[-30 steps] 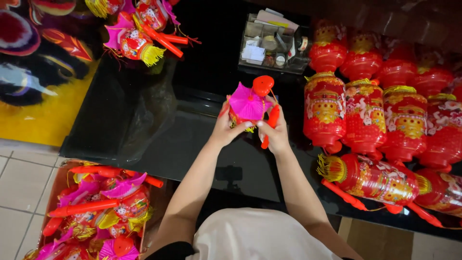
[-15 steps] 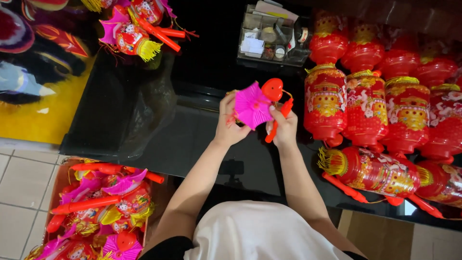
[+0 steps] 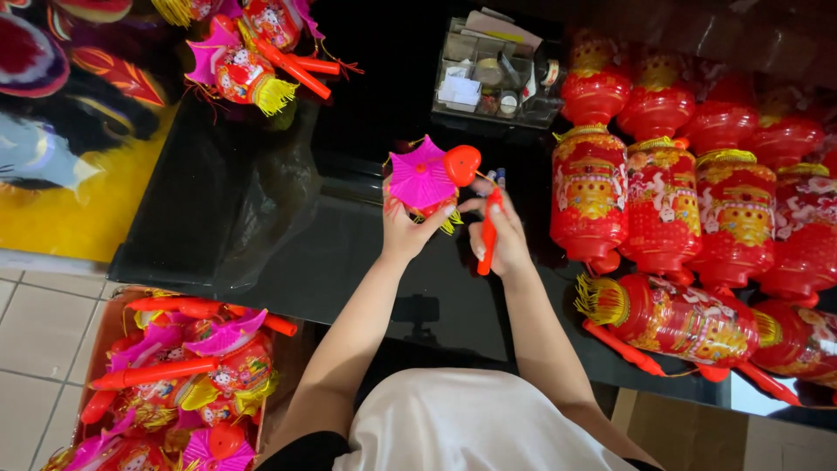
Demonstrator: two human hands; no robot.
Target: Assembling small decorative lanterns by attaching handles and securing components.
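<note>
Landmark: we place everything from the black table (image 3: 288, 262).
Left hand (image 3: 408, 228): grasping a small toy lantern (image 3: 429, 181), pink fan-shaped top with a red knob, held up over the table's middle.
Right hand (image 3: 504, 235): clenched round the orange-red handle stick (image 3: 488, 234), just right of the lantern, joined to it by a thin string.
Progress: we judge this piece close to assembled, since lantern and stick are already linked; the pictures do not show what is left on it.
Done pieces: tall red lanterns (image 3: 663, 214) stand in rows on the table's right side, one lying at its near right edge; a few small lanterns (image 3: 253, 61) lie at its far left corner.
Box (image 3: 174, 375): on the floor below the table's near left edge, full of small lanterns with orange sticks.
Tray (image 3: 497, 74): clear organiser at the table's far edge, holding small supplies we cannot make out.
</note>
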